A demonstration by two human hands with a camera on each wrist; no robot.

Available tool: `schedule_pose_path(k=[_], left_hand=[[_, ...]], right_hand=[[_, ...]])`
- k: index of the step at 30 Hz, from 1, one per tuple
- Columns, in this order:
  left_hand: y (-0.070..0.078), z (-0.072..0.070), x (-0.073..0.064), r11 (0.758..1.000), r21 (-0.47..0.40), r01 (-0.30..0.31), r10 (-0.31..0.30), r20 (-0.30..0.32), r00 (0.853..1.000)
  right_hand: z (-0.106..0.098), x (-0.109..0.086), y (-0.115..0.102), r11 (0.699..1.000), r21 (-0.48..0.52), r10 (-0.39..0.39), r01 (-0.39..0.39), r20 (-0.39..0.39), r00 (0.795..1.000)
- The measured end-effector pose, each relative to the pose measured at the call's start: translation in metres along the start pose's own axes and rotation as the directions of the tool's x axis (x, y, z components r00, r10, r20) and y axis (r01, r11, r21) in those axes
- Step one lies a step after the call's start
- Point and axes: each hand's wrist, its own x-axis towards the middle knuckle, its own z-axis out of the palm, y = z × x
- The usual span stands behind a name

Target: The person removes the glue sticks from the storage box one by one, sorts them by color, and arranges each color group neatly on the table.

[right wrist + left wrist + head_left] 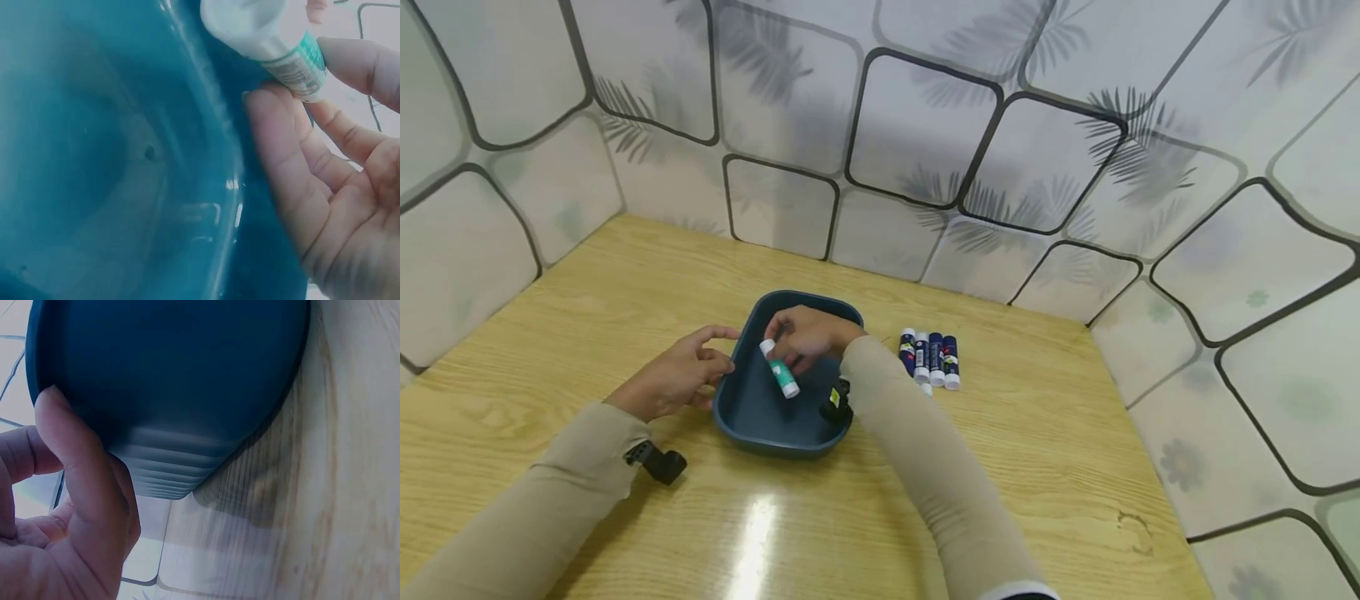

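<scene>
A dark blue plastic bin (pixel 752 429) stands on the table. Over its inside, my right hand (pixel 808 337) pinches a green-and-white glue stick (pixel 784 377) between thumb and fingers, and the stick is tilted. The right wrist view shows the white end of this glue stick (pixel 250 25) close up, above the bin's inner wall (pixel 212 112). At the bin's left side, my left hand (pixel 677 371) touches the rim with its fingers loosely bent. In the left wrist view the thumb (pixel 81 450) lies against the bin's outer wall (pixel 175 375).
Right of the bin, several navy-and-white glue sticks (pixel 936 360) lie side by side in a row, partly hidden by my right sleeve. A patterned wall covering (pixel 917 150) rises behind the wooden table (pixel 1060 467). A dark mark (pixel 1135 533) shows at the table's right.
</scene>
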Motion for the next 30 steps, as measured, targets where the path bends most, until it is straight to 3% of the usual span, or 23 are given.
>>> schedule_pose_path(k=[17,30], left_hand=[[-0.001,0.001,0.002,1.000,0.007,-0.014,0.014,-0.009,1.000],[-0.001,0.001,0.002,1.000,-0.001,-0.015,0.015,0.002,1.000]], right_hand=[[-0.026,-0.033,0.005,0.994,0.066,-0.080,0.090,-0.139,0.987],[-0.046,-0.066,0.022,0.983,0.136,-0.082,0.125,-0.285,0.955]])
